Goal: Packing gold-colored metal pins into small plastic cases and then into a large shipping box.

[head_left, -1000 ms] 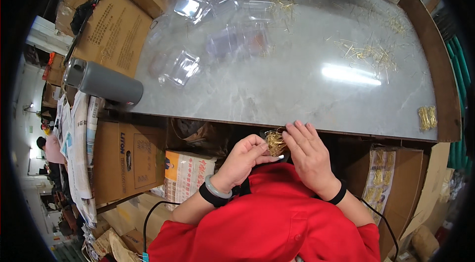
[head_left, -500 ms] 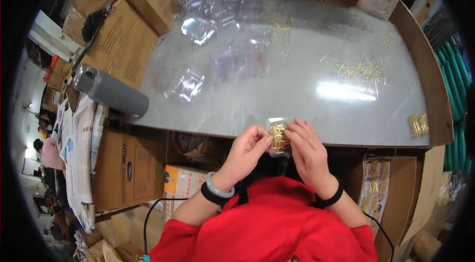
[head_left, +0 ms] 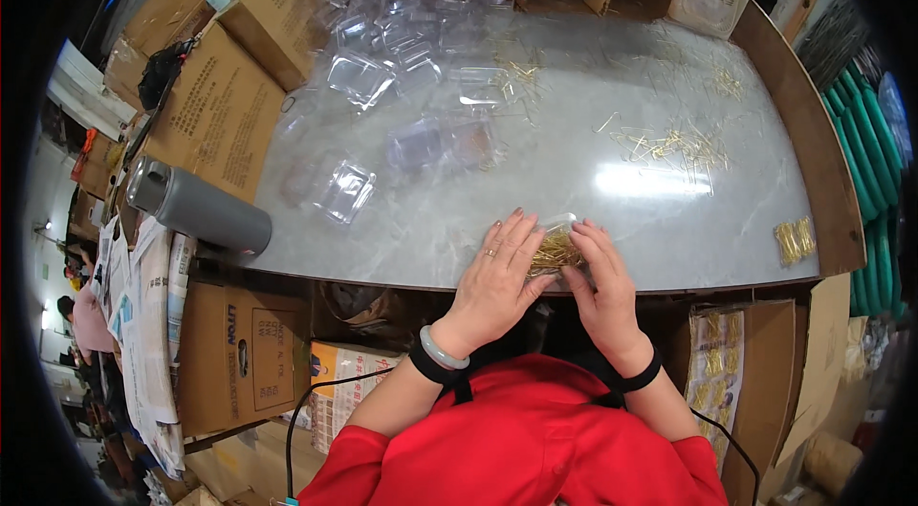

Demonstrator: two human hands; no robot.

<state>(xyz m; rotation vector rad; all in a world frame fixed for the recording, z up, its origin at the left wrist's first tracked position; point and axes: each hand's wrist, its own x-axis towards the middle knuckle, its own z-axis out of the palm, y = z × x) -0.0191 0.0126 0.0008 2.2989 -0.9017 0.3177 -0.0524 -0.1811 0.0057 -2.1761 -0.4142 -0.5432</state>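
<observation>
At the table's front edge, a small clear plastic pack [head_left: 557, 251] full of thin gold-coloured wire pieces sits between my two hands. My left hand [head_left: 497, 267] lies along its left side, fingers stretched over the edge and thumb at the near side. From the right, my right hand [head_left: 604, 288] presses on it with bent fingers, thumb toward the left one. The fingers hide part of the pack's sides. Further right on the grey table [head_left: 430, 229] lie more loose gold wire pieces [head_left: 681, 148], and a gold bundle [head_left: 795, 241] is near the right corner.
Clear plastic trays [head_left: 402, 9] are heaped at the back left, with single ones nearer, such as a tray [head_left: 345, 190]. A grey bottle [head_left: 206, 208] leans at the left edge. Cardboard boxes [head_left: 225, 104] line the left, and a brown board [head_left: 813, 133] walls the right.
My left hand has gone from a pinch at the pack's left side to stretched fingers along it. The pack now lies lower against the table, both hands around it. The view has shifted slightly.
</observation>
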